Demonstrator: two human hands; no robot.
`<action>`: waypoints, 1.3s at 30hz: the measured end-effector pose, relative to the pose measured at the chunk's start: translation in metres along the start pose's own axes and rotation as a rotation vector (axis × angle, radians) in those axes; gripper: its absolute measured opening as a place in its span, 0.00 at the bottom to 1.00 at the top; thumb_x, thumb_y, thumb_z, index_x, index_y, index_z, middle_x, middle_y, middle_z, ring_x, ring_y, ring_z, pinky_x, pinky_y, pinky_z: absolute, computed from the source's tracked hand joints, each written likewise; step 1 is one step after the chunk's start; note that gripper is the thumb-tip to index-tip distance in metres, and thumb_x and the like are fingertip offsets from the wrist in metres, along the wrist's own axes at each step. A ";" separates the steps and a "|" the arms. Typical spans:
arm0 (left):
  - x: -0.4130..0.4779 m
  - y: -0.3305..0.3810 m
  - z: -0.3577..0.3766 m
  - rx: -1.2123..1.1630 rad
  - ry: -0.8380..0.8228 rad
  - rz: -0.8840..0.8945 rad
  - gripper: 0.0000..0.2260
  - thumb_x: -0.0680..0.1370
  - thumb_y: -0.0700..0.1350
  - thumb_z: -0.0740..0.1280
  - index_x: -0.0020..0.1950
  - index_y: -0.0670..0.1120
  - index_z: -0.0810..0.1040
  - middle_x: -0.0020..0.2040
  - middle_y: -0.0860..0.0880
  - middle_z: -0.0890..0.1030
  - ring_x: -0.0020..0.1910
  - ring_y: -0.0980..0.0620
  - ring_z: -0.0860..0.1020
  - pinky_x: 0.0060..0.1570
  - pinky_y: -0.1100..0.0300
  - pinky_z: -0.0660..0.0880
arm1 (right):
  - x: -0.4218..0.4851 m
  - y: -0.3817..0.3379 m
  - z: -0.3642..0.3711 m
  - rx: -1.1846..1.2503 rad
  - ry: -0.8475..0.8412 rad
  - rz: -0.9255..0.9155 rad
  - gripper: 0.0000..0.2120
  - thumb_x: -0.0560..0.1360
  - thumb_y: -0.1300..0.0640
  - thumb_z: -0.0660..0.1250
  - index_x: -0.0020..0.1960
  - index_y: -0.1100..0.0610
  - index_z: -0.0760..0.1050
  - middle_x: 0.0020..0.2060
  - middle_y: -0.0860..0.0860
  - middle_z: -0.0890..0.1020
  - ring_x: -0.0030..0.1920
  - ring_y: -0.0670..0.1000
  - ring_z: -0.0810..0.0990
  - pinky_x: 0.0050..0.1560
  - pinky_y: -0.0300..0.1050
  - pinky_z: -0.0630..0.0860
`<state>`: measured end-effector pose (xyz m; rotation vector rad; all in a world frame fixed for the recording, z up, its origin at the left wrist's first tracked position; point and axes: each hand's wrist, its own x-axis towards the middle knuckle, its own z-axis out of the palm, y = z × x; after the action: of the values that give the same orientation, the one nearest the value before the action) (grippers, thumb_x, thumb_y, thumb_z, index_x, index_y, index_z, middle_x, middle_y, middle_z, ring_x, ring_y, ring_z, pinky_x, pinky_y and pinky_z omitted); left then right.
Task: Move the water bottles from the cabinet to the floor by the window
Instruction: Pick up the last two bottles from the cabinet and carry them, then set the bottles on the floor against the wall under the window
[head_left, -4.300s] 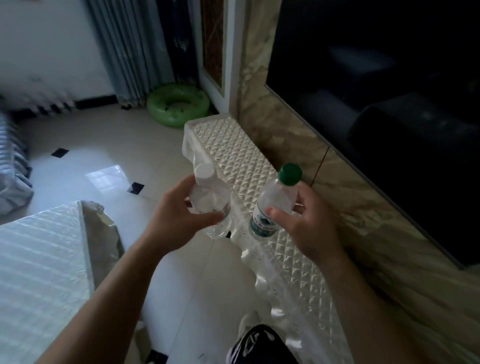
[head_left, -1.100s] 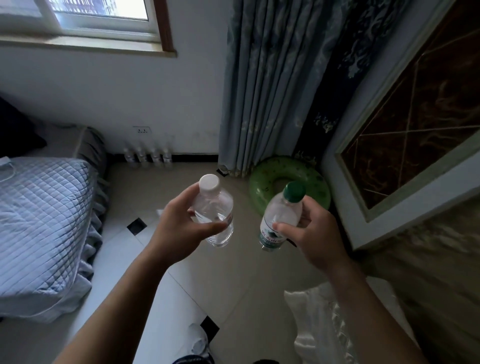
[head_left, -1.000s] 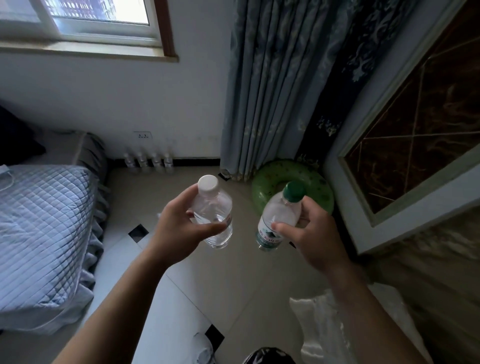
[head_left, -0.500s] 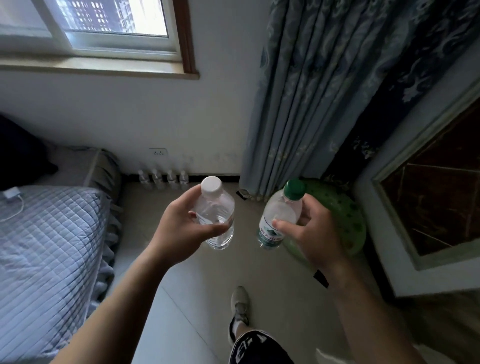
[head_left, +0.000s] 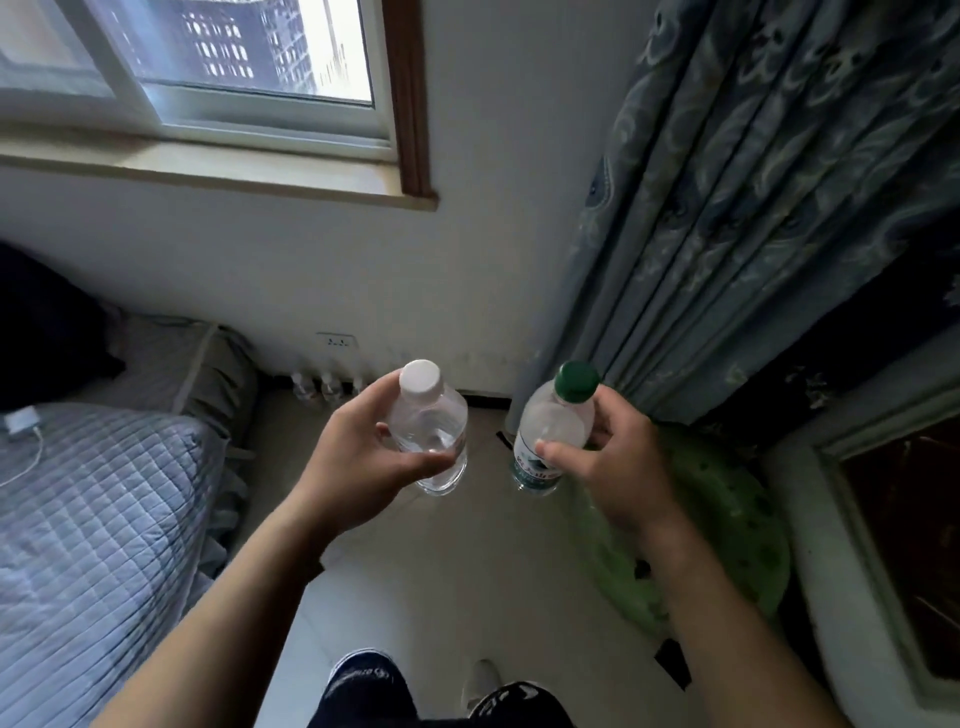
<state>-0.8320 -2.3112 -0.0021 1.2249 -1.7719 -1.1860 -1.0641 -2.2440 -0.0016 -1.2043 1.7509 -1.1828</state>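
My left hand (head_left: 358, 457) grips a clear water bottle with a white cap (head_left: 434, 415), held upright at chest height. My right hand (head_left: 618, 462) holds a second bottle with a green cap and a green label (head_left: 550, 431), also upright. Both bottles hang over the tiled floor in front of the window (head_left: 249, 67). A short row of small bottles (head_left: 324, 385) stands on the floor against the wall beneath the window, partly hidden behind my left hand.
A bed with a grey quilted cover (head_left: 93, 519) fills the left side. A green inflatable ring (head_left: 727, 530) lies on the floor at the right under blue patterned curtains (head_left: 753, 208). A wall socket (head_left: 337, 341) sits above the row of bottles. My feet show at the bottom.
I have walked from the cabinet toward the window wall with both bottles held the same way. The window, the curtains and the row of bottles on the floor have come closer.
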 end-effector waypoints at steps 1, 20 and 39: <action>0.012 -0.003 -0.005 -0.008 0.000 -0.006 0.30 0.63 0.40 0.81 0.62 0.53 0.77 0.52 0.56 0.83 0.51 0.57 0.81 0.48 0.71 0.74 | 0.013 -0.002 0.006 0.002 0.000 -0.001 0.20 0.63 0.63 0.78 0.52 0.50 0.79 0.43 0.47 0.85 0.45 0.48 0.84 0.48 0.53 0.82; 0.258 -0.086 -0.135 -0.059 -0.240 -0.060 0.30 0.64 0.35 0.78 0.59 0.60 0.76 0.50 0.55 0.83 0.47 0.54 0.83 0.49 0.61 0.80 | 0.234 -0.025 0.165 0.005 0.086 0.104 0.27 0.60 0.63 0.80 0.56 0.50 0.79 0.46 0.45 0.86 0.47 0.43 0.84 0.48 0.42 0.80; 0.378 -0.160 -0.079 0.039 -0.218 -0.215 0.34 0.62 0.40 0.79 0.63 0.61 0.73 0.54 0.61 0.81 0.52 0.63 0.80 0.53 0.66 0.76 | 0.375 0.047 0.171 0.016 -0.040 0.200 0.27 0.60 0.64 0.80 0.54 0.46 0.78 0.48 0.43 0.85 0.51 0.43 0.83 0.52 0.42 0.80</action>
<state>-0.8360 -2.7149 -0.1124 1.3802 -1.8623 -1.4618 -1.0489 -2.6407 -0.1217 -1.0101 1.7819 -1.0464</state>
